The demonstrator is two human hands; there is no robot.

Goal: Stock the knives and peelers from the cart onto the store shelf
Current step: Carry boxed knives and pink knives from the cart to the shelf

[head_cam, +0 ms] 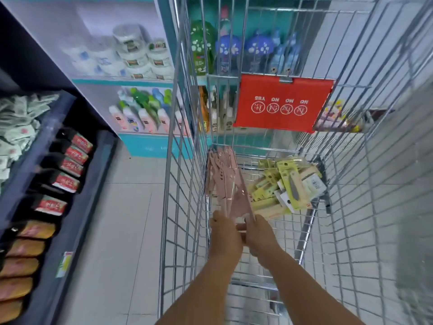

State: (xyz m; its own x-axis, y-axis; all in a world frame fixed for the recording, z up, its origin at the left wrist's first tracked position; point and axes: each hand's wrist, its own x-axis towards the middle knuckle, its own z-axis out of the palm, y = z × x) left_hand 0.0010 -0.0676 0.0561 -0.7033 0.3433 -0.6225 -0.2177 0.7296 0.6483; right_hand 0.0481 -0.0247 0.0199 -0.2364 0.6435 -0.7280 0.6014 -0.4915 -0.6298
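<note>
Both hands grip one bundle of pink packaged knives at its near end: my left hand curls round the left side, my right hand pinches the right edge. Hands nearly touching. Bundle sits inside the wire cart, against its left wall, raised off the basket floor. Long axis runs away from me; far end points toward the cart's front, tilted slightly up. Packs fan apart at the far end. Cart also holds a loose heap of yellow-green carded peelers and knives at the front right corner, well apart from my hands. Red sign hangs on the cart's front panel.
</note>
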